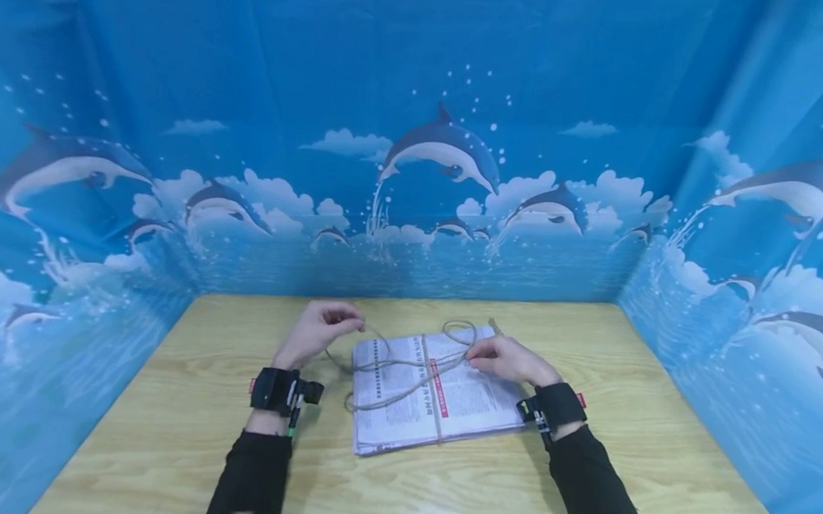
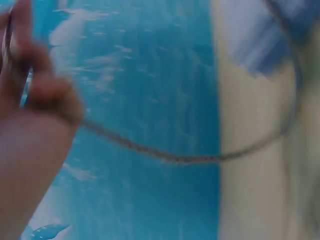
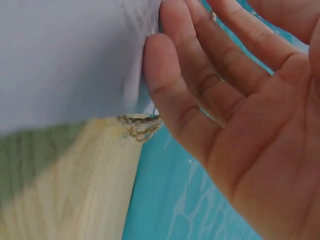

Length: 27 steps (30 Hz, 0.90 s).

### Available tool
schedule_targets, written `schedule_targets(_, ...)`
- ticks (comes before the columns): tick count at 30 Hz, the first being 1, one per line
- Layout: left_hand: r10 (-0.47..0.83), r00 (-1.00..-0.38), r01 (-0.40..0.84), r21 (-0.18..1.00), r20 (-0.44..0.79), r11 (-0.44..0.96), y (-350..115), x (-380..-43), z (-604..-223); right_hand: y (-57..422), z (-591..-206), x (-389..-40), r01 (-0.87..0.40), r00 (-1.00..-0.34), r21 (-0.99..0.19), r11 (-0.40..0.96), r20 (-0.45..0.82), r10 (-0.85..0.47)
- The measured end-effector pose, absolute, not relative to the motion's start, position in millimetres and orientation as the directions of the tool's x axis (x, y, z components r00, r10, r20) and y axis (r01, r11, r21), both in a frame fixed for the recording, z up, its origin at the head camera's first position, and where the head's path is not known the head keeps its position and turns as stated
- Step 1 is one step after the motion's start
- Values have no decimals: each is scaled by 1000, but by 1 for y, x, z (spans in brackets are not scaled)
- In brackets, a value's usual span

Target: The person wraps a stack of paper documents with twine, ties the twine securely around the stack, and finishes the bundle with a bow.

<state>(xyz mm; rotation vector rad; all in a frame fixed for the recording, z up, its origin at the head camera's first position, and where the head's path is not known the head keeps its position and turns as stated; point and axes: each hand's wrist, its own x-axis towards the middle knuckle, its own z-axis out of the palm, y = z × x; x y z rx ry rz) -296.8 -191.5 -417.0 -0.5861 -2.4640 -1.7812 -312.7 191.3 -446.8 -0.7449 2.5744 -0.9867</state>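
Observation:
A stack of newspapers [image 1: 392, 426] lies on the table, with a thin tan rope [image 1: 436, 405] wrapped across its middle. Loose strands and loops of that rope lie over the top of the stack. Past its left far corner, my left hand [image 1: 320, 331] is raised and pinches a length of rope [image 2: 170, 158], which curves back toward the papers in the left wrist view. Over the stack's right part, my right hand [image 1: 513, 360] pinches the rope between thumb and forefinger where strands meet. Its other fingers [image 3: 162, 65] lie against the paper's edge, loosely bent.
A frayed rope end [image 3: 142, 129] sticks out beyond the stack's far right edge. The wooden table [image 1: 173, 445] is bordered at the back and both sides by a blue dolphin-print curtain [image 1: 309, 72].

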Motion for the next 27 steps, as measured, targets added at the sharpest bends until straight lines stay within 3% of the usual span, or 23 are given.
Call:
schedule_targets(4,469,-883,255,849,9,463,-191,-297,-433,190,-447,-313,-360,-816,-691,627,-93,-571)
schedule_targets(9,473,-866,229,712,-163,664,-186,-296,-443,189,-448,-313,-342,-817,-706,620,-103,-568)
schedule_targets(20,359,-931,322,595,60,737,-161,-299,-437,184,-449,-312,-430,-777,-675,600,-61,-626)
schedule_targets(27,394,-917,282,604,-58,746,-139,-290,-440,179,-450,-308,-434,-777,-665,607,-65,-626)
